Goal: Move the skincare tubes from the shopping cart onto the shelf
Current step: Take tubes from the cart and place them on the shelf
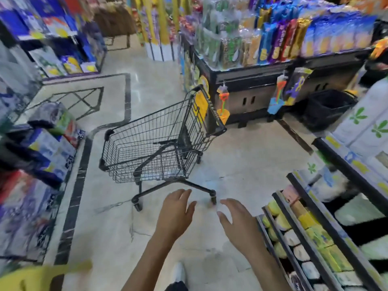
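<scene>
Standing on the pale tiled floor (241, 156): one black wire shopping cart (159, 139), its handle end towards a dark display stand (252, 89) loaded with upright snack packets. Cart contents: some pale, blurred items on the basket bottom, possibly the skincare tubes (163, 174); count cannot be told. Hands, two, both reaching forward over the floor just short of the cart: left hand (175, 213) with fingers straight and spread, holding nothing; right hand (238, 219) likewise relaxed and empty, beside a tiered shelf (298, 223) stocked with rows of yellow, white and green packages. One black bin (329, 108) stands near the display stand. One white shoe (178, 271) shows between the forearms.
</scene>
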Action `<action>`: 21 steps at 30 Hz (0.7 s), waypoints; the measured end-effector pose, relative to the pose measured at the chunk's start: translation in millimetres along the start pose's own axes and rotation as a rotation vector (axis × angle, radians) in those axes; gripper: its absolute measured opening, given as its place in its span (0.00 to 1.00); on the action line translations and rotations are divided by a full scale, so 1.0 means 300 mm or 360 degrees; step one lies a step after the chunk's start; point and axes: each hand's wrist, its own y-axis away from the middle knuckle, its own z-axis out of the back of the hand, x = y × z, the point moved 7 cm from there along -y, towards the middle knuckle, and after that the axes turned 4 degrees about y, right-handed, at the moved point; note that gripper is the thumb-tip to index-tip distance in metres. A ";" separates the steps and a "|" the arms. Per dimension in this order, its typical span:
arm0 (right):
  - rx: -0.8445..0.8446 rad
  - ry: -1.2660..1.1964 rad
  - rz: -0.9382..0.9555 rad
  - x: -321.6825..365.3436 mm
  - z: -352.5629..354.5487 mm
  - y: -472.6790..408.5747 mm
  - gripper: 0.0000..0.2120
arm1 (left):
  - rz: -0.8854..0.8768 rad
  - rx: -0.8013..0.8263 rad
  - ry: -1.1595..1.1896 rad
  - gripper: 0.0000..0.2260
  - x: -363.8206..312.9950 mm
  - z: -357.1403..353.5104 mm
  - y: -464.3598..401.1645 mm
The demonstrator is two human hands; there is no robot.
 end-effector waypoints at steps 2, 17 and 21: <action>0.0082 0.0003 0.0086 0.068 -0.055 -0.050 0.19 | 0.0130 -0.0062 0.0015 0.21 0.083 0.055 0.027; 0.0236 0.0083 0.0263 0.510 -0.320 -0.567 0.18 | 0.0534 -0.0169 0.0114 0.25 0.623 0.264 -0.105; 0.0288 0.0055 0.0188 0.536 -0.379 -0.654 0.18 | 0.0545 -0.0138 0.0121 0.21 0.733 0.296 -0.242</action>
